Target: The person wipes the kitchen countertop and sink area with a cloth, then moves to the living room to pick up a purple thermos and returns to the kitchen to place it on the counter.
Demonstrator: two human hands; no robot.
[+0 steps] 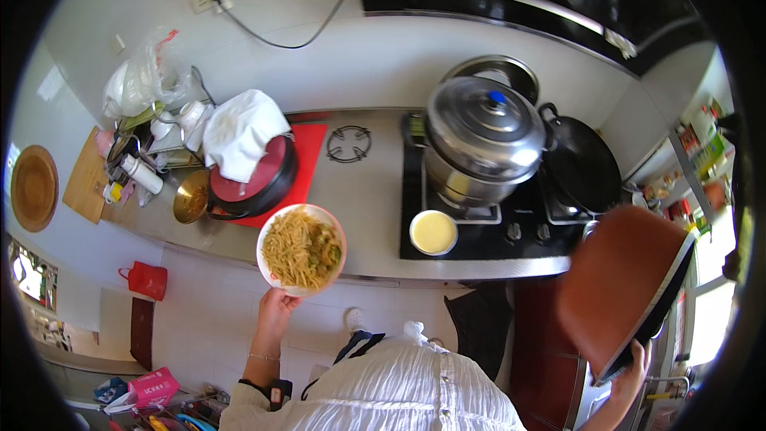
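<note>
My left hand [277, 309] grips the near rim of a white bowl [341, 238] with a reddish edge. Pale noodle-like strips [292, 249] fill most of it, with greenish cooked pieces on the right. It is held over the counter's front edge. At the right, my right hand [631, 374] holds a reddish-brown pan [625, 284] with rounded corners by its rim. The pan is tipped on its side, its brown outside towards the counter and its dark inside mostly hidden. A small bowl of pale yellow food [433, 233] stands on the hob's front left corner, between my hands.
A steel steamer pot [485, 137] stands on the black gas hob [479, 245], with a black wok [580, 161] to its right. Left, a white cloth [245, 129] partly covers a red-topped black pot [254, 176] beside a brass-coloured bowl [190, 196]. A pot trivet [349, 143] lies on the steel counter [365, 203].
</note>
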